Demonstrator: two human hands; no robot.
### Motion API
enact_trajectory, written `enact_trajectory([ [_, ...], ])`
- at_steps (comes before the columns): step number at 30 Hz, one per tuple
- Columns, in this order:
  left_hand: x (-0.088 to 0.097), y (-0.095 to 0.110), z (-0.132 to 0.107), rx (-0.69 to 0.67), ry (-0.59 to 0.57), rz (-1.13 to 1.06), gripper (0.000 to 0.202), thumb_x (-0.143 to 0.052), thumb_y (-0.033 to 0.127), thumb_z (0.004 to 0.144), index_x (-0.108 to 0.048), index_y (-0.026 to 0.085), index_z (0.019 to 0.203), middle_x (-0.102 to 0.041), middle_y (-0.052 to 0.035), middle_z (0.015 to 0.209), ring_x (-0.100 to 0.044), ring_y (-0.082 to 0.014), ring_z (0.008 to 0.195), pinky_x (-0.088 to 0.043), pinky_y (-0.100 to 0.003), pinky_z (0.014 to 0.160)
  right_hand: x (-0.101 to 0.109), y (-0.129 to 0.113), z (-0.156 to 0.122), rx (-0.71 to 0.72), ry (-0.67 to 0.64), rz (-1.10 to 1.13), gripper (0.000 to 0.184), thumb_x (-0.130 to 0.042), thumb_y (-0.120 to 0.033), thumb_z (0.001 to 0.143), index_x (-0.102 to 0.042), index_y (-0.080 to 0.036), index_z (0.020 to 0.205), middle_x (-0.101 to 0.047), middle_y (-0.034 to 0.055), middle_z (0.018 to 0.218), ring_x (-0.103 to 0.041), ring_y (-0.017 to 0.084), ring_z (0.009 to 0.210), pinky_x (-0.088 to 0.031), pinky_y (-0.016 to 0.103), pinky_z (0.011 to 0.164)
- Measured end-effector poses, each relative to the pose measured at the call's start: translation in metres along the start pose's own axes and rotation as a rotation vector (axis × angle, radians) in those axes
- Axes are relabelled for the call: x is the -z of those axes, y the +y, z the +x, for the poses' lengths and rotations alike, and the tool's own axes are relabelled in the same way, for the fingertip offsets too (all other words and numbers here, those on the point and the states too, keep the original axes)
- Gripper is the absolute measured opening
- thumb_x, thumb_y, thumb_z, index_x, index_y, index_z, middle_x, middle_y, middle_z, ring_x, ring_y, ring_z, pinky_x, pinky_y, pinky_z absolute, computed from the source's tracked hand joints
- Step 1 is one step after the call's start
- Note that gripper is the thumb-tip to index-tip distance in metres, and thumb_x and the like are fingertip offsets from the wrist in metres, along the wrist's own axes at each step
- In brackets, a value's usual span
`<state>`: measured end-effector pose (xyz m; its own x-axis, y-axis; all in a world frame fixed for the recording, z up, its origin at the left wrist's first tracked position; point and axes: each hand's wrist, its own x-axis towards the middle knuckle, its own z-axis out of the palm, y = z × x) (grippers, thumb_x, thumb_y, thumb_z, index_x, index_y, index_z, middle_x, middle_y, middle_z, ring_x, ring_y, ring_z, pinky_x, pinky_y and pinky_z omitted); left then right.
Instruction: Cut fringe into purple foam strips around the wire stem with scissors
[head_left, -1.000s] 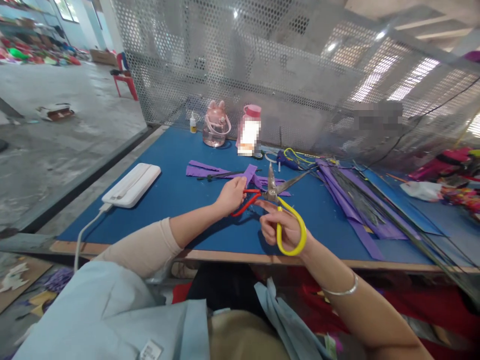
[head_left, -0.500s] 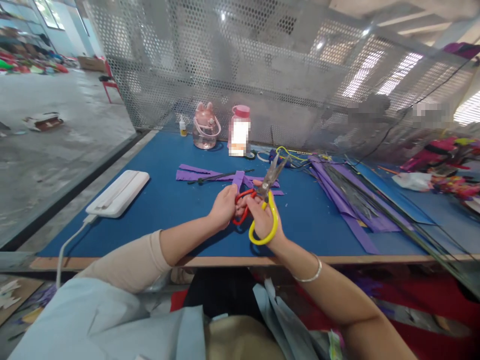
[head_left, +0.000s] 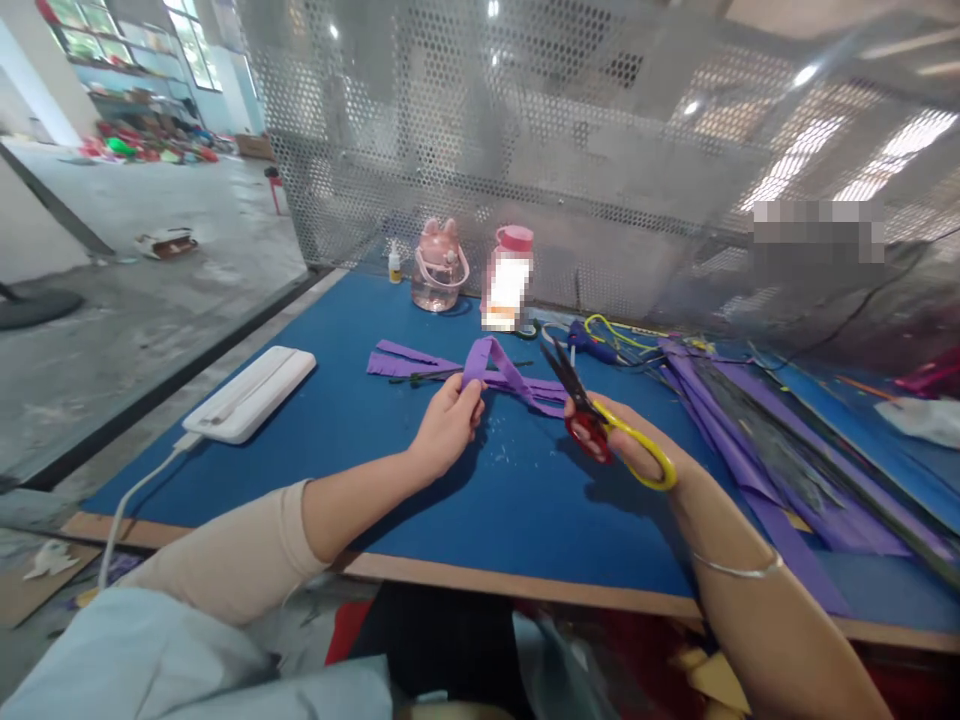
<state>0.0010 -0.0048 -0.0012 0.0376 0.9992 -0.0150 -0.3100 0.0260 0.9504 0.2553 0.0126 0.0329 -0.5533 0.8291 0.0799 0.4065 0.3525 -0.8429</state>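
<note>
My left hand [head_left: 448, 428] is closed, pinching one end of a purple strip [head_left: 512, 372]. From there the strip bends up in a loop and runs down to the right, toward my right hand [head_left: 643, 438]. That hand is closed round scissors [head_left: 570, 378] with one red and one yellow handle, their dark blades pointing up and left. Whether its fingers also hold the strip's far end, I cannot tell. Behind my hands, more purple strips [head_left: 390, 362] with fringed edges lie on the blue table top [head_left: 480, 510], with thin dark stems [head_left: 409, 379] across them.
A white power bank [head_left: 251, 395] with a cable lies left. At the back stand a small dropper bottle [head_left: 394, 264], a pink jug [head_left: 436, 285] and a pink-capped bottle [head_left: 515, 240]. Purple sheets [head_left: 720, 430] and dark stems are on the right, near a blue glue gun [head_left: 592, 343].
My hands have moved apart, the right one going right with the scissors, which have turned to point up and left. The purple strip now arches from my left hand. The view has shifted.
</note>
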Motion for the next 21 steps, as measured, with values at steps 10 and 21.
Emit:
enact_trajectory([
  [10,-0.004,-0.004,-0.018,-0.096,-0.087,0.280,0.027,-0.056,0.047,0.087,-0.055,0.019,0.085,-0.043,0.0055,0.055,-0.035,-0.0068,0.046,-0.027,-0.020,0.043,-0.011,0.002,-0.005,0.132,-0.174,-0.267,0.065,-0.048,-0.074,0.081,-0.059,-0.016,0.108,-0.055,0.0013,0.074,-0.046,0.014,0.062,-0.035,0.024,0.056],
  [21,-0.005,-0.002,-0.026,-0.048,-0.220,0.084,0.033,-0.057,0.046,0.087,-0.060,0.020,0.107,-0.040,0.0072,0.052,-0.031,-0.0060,0.043,-0.024,-0.018,0.041,-0.017,0.007,-0.003,0.104,-0.075,-0.172,0.064,-0.042,-0.075,0.084,-0.057,-0.016,0.103,-0.049,-0.0010,0.071,-0.043,0.012,0.060,-0.034,0.024,0.055],
])
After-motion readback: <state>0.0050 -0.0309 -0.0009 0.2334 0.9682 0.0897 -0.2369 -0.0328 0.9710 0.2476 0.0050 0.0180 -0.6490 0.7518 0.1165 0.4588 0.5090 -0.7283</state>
